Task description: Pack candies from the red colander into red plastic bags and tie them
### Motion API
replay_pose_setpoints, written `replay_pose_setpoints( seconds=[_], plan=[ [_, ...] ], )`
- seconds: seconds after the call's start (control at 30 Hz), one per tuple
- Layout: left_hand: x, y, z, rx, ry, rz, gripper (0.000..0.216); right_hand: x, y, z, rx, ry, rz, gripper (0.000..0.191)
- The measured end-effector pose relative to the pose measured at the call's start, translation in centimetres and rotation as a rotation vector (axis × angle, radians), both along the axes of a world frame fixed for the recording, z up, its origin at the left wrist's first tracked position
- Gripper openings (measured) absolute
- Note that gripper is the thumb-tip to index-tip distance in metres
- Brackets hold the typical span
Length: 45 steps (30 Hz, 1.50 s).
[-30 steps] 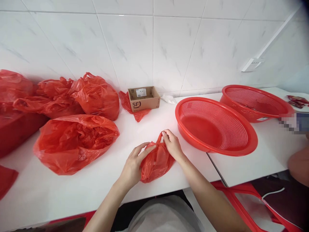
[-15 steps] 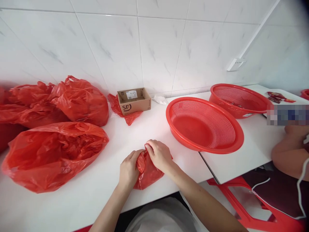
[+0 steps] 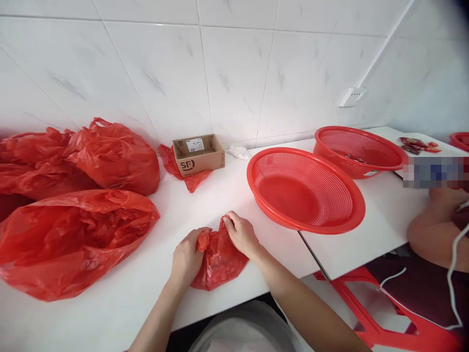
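Observation:
A small red plastic bag (image 3: 223,261) rests near the front edge of the white table, with small lumpy contents pressing against its thin side. My left hand (image 3: 187,255) grips the bag's gathered left top, and a bunched bit of plastic pokes out by the thumb. On the other side, my right hand (image 3: 240,234) pinches the bag's upper rim between thumb and fingers, pulling it up to a point. What exactly is inside the bag I cannot make out. To the left lies a large red plastic bag (image 3: 73,264) with its mouth gaping and crumpled plastic within.
Filled red bags (image 3: 117,161) stand against the tiled wall. An open cardboard box (image 3: 203,162) sits on a flat red bag beside white tissue (image 3: 239,152). Two red perforated baskets (image 3: 271,215) occupy the right side, the far one holding small packets. A person's arm (image 3: 428,230) rests farther right.
My hands have moved apart, the left one leftward, spreading the small bag's top wider. More of the bag's side and its lumpy contents now show. The whole view has shifted slightly.

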<state>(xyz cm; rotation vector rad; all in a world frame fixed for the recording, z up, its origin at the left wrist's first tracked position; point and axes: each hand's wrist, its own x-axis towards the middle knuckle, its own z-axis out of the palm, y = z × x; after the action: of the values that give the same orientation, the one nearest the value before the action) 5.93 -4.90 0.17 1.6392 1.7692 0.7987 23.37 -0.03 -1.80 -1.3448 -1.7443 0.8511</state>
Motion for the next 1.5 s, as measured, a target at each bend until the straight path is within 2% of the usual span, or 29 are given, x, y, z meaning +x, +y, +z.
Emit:
replay_pose_setpoints(
  seconds=[0.07, 0.17, 0.33, 0.4, 0.57, 0.77, 0.93, 1.07, 1.23, 1.3, 1.4, 1.43, 1.5],
  plan=[
    [-0.5, -0.4, 0.3, -0.020, -0.111, 0.026, 0.030, 0.5, 0.2, 0.0, -0.027, 0.119, -0.024, 0.029],
    [-1.2, -0.9, 0.8, -0.064, -0.287, 0.087, 0.041, 0.9, 0.0, 0.7, -0.057, 0.276, 0.004, 0.031],
    [-2.0, -0.6, 1.4, -0.062, -0.473, 0.218, 0.047, 0.9, -1.9, 3.2, -0.293, 0.805, 0.298, 0.032],
    [-2.6, -0.1, 1.2, -0.012, -0.504, 0.299, 0.047, 1.0, -3.0, 3.9, -0.343, 0.911, 0.354, 0.033],
    [-4.4, 0.7, 0.0, 0.122, -0.550, 0.420, 0.045, 2.8, -4.8, 3.9, -0.357, 0.931, 0.247, 0.035],
    [-4.6, 0.2, -1.0, 0.094, -0.518, 0.446, 0.044, 4.6, -5.6, 3.1, -0.399, 0.910, 0.208, 0.039],
    [-4.3, 0.0, -0.9, 0.069, -0.465, 0.440, 0.045, 4.7, -5.3, 3.0, -0.394, 0.866, 0.216, 0.040],
    [-4.2, -0.5, 0.5, 0.113, -0.386, 0.374, 0.045, 5.5, -4.6, 3.5, -0.372, 0.751, 0.181, 0.040],
    [-2.7, -1.4, 3.4, 0.355, -0.186, 0.277, 0.038, 5.6, -4.5, 4.5, -0.343, 0.745, 0.218, 0.033],
    [-1.7, -1.5, 4.2, 0.403, 0.002, 0.099, 0.043, 5.3, -4.5, 4.9, -0.310, 0.773, 0.227, 0.030],
    [-0.5, -1.4, 4.4, 0.353, 0.293, -0.261, 0.026, 4.9, -4.4, 5.4, -0.248, 0.799, 0.227, 0.028],
    [-0.2, -1.4, 4.4, 0.326, 0.338, -0.331, 0.020, 4.8, -4.4, 5.5, -0.231, 0.799, 0.214, 0.027],
    [-0.1, -1.7, 4.5, 0.281, 0.337, -0.366, 0.015, 5.0, -4.3, 5.4, -0.214, 0.796, 0.166, 0.025]
  ],
)
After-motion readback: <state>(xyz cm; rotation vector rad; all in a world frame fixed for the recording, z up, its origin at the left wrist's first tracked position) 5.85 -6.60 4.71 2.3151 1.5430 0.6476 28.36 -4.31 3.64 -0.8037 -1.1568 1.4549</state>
